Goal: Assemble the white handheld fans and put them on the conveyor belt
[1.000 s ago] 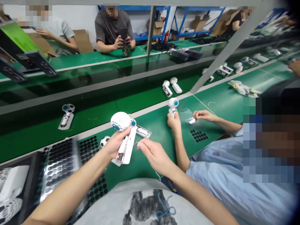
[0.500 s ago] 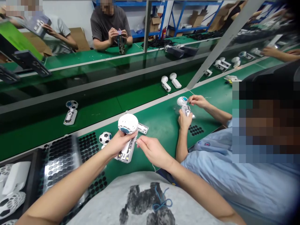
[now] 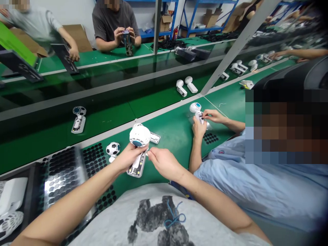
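My left hand [image 3: 129, 157] is wrapped round the neck of a white handheld device [image 3: 140, 135] with a round, slotted head and a blue patch. Its handle is open and shows the inner parts, pointing down toward me. Close against the right side of the handle, my right hand [image 3: 164, 163] is pinched; whatever lies between its fingertips is too small to name. Behind the held device lies another open handle [image 3: 154, 137] on the green table. A device with a black-and-white football-pattern head [image 3: 113, 149] rests left of my left hand.
Sheets of black round stickers [image 3: 94, 159] lie at the left, beside a dark tray [image 3: 33, 171] of white parts. On my right a co-worker's hands [image 3: 201, 124] hold a similar device. More devices [image 3: 79, 119] lie on the belt, and a grey post [image 3: 230, 54] rises beyond.
The view has shifted slightly. My hands keep nearly the same hold on the device. Across the belt, a person's hand has lowered a dark box to the table. The co-worker's right hand has moved closer to their device.
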`<action>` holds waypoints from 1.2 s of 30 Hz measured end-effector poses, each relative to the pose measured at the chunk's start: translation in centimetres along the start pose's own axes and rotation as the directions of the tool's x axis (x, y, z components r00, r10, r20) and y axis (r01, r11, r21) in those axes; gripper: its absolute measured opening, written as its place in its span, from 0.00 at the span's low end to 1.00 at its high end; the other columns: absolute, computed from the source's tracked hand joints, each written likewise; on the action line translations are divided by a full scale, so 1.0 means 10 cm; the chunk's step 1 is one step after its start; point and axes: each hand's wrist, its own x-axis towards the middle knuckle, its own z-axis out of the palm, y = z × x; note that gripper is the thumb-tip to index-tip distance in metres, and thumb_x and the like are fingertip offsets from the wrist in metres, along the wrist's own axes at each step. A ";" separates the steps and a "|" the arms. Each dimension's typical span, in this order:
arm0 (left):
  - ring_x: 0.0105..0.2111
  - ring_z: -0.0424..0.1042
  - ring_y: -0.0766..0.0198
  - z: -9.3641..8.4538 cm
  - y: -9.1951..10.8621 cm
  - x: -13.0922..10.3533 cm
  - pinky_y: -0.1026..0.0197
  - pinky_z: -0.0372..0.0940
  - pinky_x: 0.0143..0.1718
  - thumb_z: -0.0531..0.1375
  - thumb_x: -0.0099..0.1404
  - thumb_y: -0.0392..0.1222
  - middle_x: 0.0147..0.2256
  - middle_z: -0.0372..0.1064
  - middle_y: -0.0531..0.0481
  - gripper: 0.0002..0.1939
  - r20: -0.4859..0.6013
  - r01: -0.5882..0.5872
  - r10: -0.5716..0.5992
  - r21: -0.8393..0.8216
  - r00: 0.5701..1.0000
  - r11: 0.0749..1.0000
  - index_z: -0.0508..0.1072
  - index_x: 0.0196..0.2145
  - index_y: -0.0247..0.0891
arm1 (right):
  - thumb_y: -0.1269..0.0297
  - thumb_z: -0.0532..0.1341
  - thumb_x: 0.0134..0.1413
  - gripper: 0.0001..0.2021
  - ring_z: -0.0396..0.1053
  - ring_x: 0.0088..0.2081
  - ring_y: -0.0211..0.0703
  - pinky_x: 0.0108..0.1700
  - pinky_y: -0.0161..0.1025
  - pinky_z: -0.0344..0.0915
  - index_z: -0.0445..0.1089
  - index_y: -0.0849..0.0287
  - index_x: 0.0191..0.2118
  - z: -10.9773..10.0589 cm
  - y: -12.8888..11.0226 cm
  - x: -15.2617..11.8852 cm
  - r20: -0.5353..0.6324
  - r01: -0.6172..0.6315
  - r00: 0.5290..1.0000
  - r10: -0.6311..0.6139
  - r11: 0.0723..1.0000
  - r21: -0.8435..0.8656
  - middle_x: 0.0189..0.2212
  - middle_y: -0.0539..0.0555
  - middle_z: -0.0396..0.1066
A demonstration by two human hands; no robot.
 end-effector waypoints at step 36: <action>0.42 0.68 0.56 0.47 -0.12 1.84 0.59 0.62 0.40 0.61 0.51 0.40 0.42 0.69 0.41 0.18 -0.053 -0.118 0.182 0.584 0.982 0.803 0.69 0.41 0.33 | 0.53 0.46 0.57 0.19 0.54 0.21 0.36 0.24 0.34 0.51 0.62 0.58 0.24 0.29 0.67 -0.32 -0.102 -0.219 0.944 0.315 0.825 0.521 0.17 0.46 0.54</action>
